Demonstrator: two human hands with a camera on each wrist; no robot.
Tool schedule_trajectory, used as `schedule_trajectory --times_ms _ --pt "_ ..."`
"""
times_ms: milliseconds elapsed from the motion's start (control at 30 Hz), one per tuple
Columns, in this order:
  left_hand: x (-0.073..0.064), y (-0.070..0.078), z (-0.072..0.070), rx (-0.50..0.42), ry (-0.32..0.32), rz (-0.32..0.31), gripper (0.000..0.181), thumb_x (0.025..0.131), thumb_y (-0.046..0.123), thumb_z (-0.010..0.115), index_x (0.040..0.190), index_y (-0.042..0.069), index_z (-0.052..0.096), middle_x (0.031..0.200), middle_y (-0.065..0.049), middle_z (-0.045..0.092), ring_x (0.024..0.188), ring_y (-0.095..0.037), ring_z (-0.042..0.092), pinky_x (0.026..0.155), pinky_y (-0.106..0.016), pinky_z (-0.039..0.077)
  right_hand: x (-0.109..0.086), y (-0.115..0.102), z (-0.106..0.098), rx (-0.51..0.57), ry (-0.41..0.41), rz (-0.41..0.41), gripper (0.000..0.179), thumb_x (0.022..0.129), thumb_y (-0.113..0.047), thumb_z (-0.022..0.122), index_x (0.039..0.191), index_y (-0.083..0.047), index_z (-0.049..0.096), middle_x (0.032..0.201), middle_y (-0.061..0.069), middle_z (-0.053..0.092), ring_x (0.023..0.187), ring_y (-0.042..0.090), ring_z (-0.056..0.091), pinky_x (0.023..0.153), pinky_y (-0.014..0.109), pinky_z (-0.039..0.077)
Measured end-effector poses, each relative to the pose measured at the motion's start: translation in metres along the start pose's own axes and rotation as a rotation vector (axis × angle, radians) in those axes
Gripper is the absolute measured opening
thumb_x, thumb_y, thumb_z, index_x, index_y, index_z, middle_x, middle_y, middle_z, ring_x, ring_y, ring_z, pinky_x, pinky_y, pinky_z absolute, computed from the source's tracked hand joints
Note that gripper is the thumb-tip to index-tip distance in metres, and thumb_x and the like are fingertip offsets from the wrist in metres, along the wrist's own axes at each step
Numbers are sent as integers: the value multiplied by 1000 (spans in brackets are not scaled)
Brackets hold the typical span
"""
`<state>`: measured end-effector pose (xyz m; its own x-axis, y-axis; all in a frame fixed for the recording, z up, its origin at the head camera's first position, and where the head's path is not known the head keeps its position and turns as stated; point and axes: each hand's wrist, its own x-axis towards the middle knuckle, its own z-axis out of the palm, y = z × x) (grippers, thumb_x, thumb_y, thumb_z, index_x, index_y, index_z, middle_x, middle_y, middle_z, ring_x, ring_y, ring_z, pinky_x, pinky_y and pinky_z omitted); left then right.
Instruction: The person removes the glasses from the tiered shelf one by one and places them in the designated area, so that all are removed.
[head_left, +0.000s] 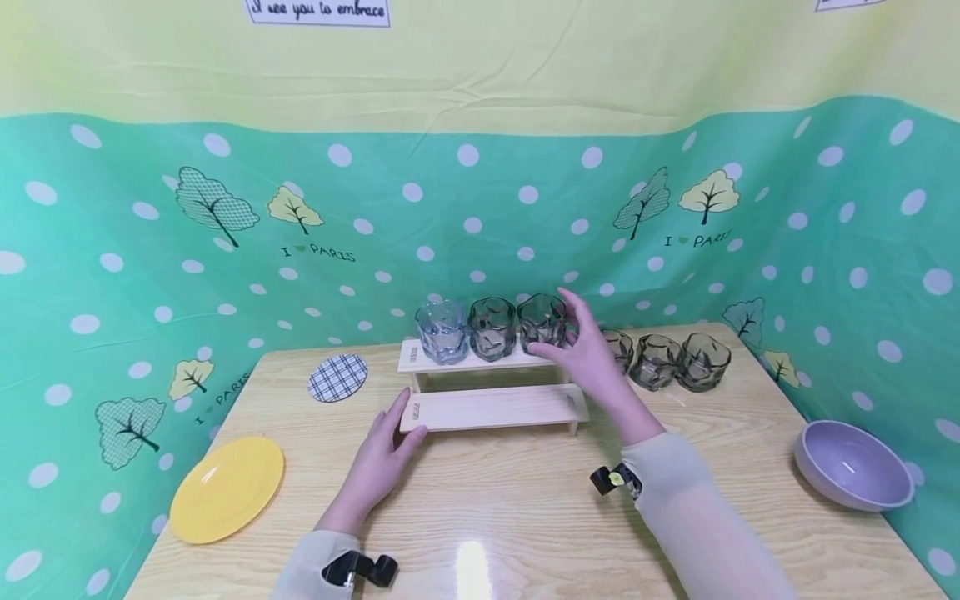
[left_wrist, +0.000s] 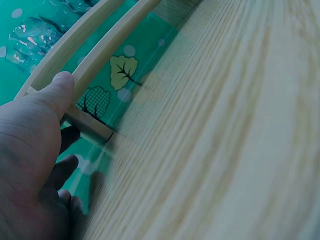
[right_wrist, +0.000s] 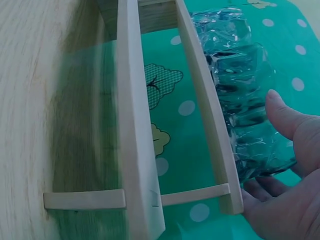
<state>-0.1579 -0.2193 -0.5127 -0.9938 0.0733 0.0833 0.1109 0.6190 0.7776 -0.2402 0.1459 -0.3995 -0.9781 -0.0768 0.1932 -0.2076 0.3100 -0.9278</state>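
A light wooden two-tier rack [head_left: 491, 408] stands mid-table. My left hand [head_left: 378, 462] holds the left end of its lower tier, the thumb [left_wrist: 62, 85] against the front edge and the fingers past the end. On the upper tier stand a clear bluish glass [head_left: 442, 333], a grey glass [head_left: 492, 329] and, at the right end, another grey glass [head_left: 542, 323]. My right hand [head_left: 592, 358] holds that right-end glass, its thumb [right_wrist: 280, 110] in front and the index finger behind. In the right wrist view the three glasses overlap in a row.
Several grey glasses [head_left: 656, 362] stand on the table right of the rack, one partly behind my right hand. A checked round coaster [head_left: 337, 377] and a yellow plate [head_left: 227, 490] lie at left. A purple bowl [head_left: 853, 467] sits far right. A green dotted curtain [head_left: 480, 225] encloses the table.
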Motion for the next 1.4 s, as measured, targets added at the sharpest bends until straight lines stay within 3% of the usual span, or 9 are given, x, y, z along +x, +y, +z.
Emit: schedule_trajectory --times_ms 333,633,1400 --pt "0 1 -1 4 -6 2 81 111 54 64 178 25 27 175 -22 36 162 -58 16 127 -76 19 3 5 3 -17 -4 21 114 90 -27 96 177 -31 22 183 10 16 166 40 22 133 55 26" --pt "0 -1 0 10 1 3 82 111 55 63 177 21 28 174 -23 37 162 -58 16 127 -76 19 3 6 5 -53 -6 43 110 93 -28 94 177 -34 23 183 12 16 162 47 28 131 60 30" --pt "0 -1 1 8 -2 1 81 111 54 63 178 25 27 174 -23 37 162 -56 17 127 -75 20 7 6 5 -62 -3 69 107 93 -32 94 176 -35 26 182 15 19 159 51 33 129 61 34"
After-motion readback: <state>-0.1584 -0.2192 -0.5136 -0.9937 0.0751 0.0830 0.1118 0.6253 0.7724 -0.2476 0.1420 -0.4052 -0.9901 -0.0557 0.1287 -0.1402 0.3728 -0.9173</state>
